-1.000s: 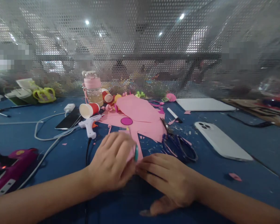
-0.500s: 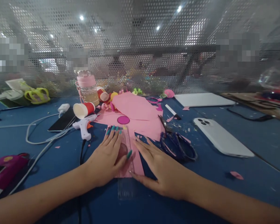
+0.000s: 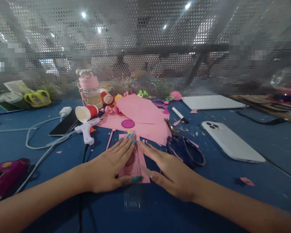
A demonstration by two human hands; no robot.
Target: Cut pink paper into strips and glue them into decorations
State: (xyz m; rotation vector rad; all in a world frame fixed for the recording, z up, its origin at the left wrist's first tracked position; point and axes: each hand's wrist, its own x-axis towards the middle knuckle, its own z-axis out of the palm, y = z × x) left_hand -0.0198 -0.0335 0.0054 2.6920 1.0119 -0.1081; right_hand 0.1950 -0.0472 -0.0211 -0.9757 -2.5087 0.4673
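The clear ruler [image 3: 133, 199] points toward the near edge of the desk [image 3: 165, 215], its near end overhanging the pink strip [image 3: 145, 176] it lies on. The left hand [image 3: 106, 170] spreads flat over the ruler, grasping nothing; the right hand [image 3: 168, 173] rests loosely open at the strip's right side, and whether its fingertips pin the paper cannot be told. The ruler could skid if palm pressure eases or its overhanging end is nudged. The black cord [image 3: 85, 154] passes by the left forearm; a snag could drag the glue gun [image 3: 87, 132]. A far-right sweep could knock the scissors [image 3: 184, 150]; more room lies between right forearm and white phone [image 3: 232, 142], toward the right edge. Farther off, the tipped red cup [image 3: 91, 111] could roll; the bottle [image 3: 90, 90] stands near the far edge.
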